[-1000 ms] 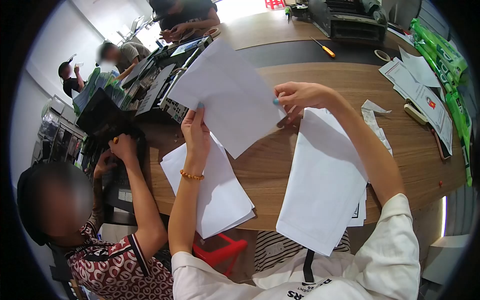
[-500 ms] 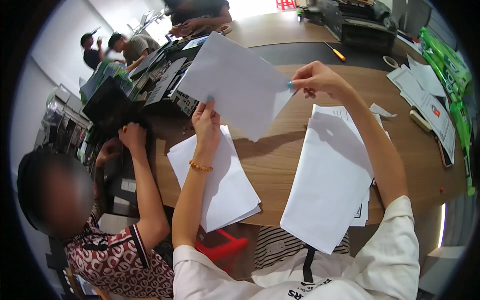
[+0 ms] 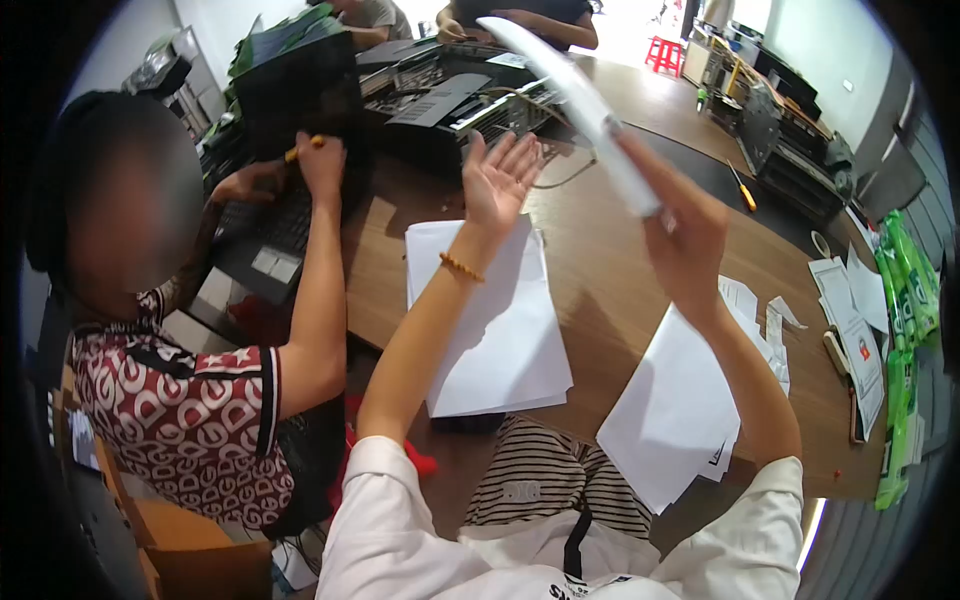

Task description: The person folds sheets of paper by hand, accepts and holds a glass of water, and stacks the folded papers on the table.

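Clock read from the view's centre unless noted. Room: pale walls stood behind; a red stool showed at 1 o'clock and another person sat at 9. Surface: the wooden table spanned the middle, with green packets at 3 o'clock. The left paper pile lay at 6 o'clock from the left hand; the right paper pile lay at 4, partly behind the right forearm. Held white paper: raised above the table, nearly edge-on, long axis running 11 to 5; sheet count could not be told. It extended toward 11 from the right hand, the nearer one, which pinched its lower end; exact finger placement was blurred. Left hand: palm up, fingers extended, apart from this paper. Screwdriver: at 2.
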`<state>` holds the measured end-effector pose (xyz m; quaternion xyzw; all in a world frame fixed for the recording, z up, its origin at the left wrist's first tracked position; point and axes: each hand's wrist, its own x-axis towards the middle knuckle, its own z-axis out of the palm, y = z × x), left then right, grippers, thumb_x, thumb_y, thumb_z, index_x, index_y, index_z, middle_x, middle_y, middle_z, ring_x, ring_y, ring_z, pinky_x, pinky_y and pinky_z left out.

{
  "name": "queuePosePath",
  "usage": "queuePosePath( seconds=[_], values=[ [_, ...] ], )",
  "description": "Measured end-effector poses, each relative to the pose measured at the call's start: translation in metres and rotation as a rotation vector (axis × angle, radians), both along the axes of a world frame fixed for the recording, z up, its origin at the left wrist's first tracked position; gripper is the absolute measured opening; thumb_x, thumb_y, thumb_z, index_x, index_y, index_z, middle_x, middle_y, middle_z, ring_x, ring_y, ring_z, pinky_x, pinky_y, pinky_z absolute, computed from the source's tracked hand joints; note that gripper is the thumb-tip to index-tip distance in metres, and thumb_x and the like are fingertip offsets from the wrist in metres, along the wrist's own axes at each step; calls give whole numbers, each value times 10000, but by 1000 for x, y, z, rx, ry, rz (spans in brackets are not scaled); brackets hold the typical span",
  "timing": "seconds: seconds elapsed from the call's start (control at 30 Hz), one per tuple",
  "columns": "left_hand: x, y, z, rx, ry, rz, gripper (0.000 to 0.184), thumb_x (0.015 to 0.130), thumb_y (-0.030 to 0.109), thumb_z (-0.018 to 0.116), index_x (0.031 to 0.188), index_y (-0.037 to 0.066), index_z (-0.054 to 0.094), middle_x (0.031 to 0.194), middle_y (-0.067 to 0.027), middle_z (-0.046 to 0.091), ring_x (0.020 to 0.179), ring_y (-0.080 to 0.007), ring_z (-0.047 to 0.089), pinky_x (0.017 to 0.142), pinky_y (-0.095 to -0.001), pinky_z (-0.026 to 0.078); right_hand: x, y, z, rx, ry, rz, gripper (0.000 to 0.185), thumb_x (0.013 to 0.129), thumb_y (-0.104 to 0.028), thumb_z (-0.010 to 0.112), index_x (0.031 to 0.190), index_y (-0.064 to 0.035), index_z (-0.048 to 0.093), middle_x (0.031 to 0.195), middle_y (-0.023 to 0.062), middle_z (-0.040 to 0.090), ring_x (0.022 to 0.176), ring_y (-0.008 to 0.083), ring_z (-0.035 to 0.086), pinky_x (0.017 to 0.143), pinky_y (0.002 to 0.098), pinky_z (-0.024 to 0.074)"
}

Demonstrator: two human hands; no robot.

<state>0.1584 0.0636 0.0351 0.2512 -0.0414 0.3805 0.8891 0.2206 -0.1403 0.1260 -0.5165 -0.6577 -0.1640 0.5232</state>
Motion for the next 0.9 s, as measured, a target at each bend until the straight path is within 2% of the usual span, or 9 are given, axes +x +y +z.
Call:
queuePosePath(
  seconds=[0.03,0.1,0.23,0.33,0.4,0.57,0.67,0.77,0.9],
  values=[
    [-9,13,8,-39,53,96,644,830,428,411,1245,-31,232,1244,-219,338,1156,-312,343,966,-408,282,-14,-2,-2,-45,-172,60,528,570,117,463,1074,-24,531,1068,159,530,979,268,531,850,334,422],
    [-41,41,16,77,-1,331,556,846,425,370,1169,-27,351,1193,-212,405,1144,-300,366,966,-405,283,-45,-4,-24,-112,-513,54,504,621,63,491,1119,-10,482,1154,157,466,1057,271,470,898,385,380],
    [-116,56,50,71,-326,514,513,868,419,308,1096,-18,450,1176,-179,447,1133,-256,396,940,-366,315,-98,-8,-84,-262,-711,125,408,714,-104,503,1105,7,475,1106,219,467,1002,345,475,799,439,417],
    [-150,40,76,270,-69,776,476,878,387,303,1068,-15,476,1133,-164,492,1125,-229,407,918,-336,330,-105,-6,-111,-426,-757,101,493,708,-129,533,1172,-10,416,1144,230,429,1016,357,461,813,430,403],
    [-154,20,97,722,376,1212,401,876,309,325,1010,-16,517,970,-153,579,959,-195,529,823,-299,395,-107,-5,-115,-496,-721,145,519,732,-271,541,1158,-1,421,1103,228,442,990,355,459,800,429,397],
    [-62,-29,97,1099,411,696,208,781,116,415,840,-9,570,705,-104,594,561,-136,565,513,-233,432,-109,-9,-110,-521,-677,175,595,756,-426,485,1150,13,415,1086,235,441,994,370,442,816,465,372],
    [15,-53,37,1324,587,636,206,782,99,470,651,-15,580,475,-88,522,409,-119,501,417,-257,373,-110,-12,-119,-493,-716,151,610,770,-450,456,1141,34,413,1080,236,443,1004,382,434,832,486,355],
    [44,-65,-17,1257,577,380,212,806,138,483,698,-12,587,447,-42,478,392,-77,432,403,-242,340,-106,-23,-105,-545,-667,178,582,763,-409,492,1105,57,426,1069,227,463,1002,367,456,844,470,369],
    [43,-68,-27,1131,532,407,178,816,108,495,724,-16,583,447,-4,454,401,-42,405,383,-203,310,-102,-91,-73,-414,-497,337,462,703,-283,561,1005,60,488,1084,201,482,982,303,487,825,392,399]
  ],
)
